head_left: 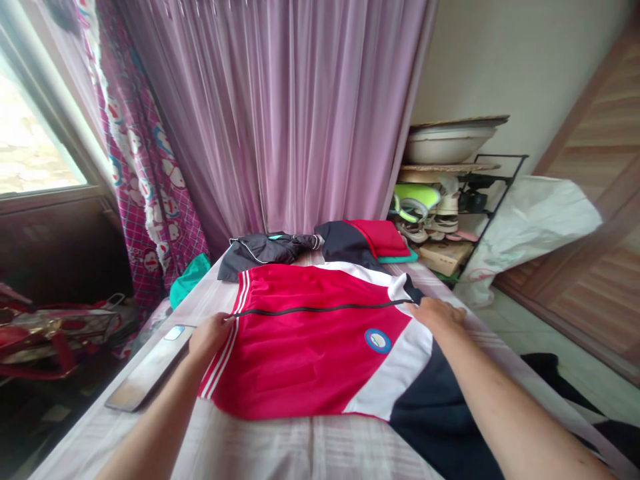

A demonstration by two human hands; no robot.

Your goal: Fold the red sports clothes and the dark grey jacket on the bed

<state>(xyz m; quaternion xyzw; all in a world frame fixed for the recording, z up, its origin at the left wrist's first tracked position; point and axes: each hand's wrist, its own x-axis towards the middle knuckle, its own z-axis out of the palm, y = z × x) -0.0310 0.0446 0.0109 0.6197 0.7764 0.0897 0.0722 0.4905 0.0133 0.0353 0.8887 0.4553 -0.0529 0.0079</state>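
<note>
A red, white and navy zip-up jacket point(300, 360) lies spread on its side across the table, its black zipper running left to right and a round blue badge on the red part. My left hand point(215, 331) pinches the striped hem at the zipper's left end. At the collar end, my right hand point(440, 316) is closed on the jacket, its fingertips partly hidden. A navy sleeve reaches down toward the front edge under my right forearm. Left of the jacket, a phone point(150, 367) lies close to my left forearm.
Behind the jacket sit a dark garment point(265, 252) and a folded red and navy garment point(370, 240). Green cloth point(190, 280) hangs at the table's left edge. A shoe rack point(493, 227) and a white sack point(535, 227) stand at the right; purple curtains point(300, 120) hang behind.
</note>
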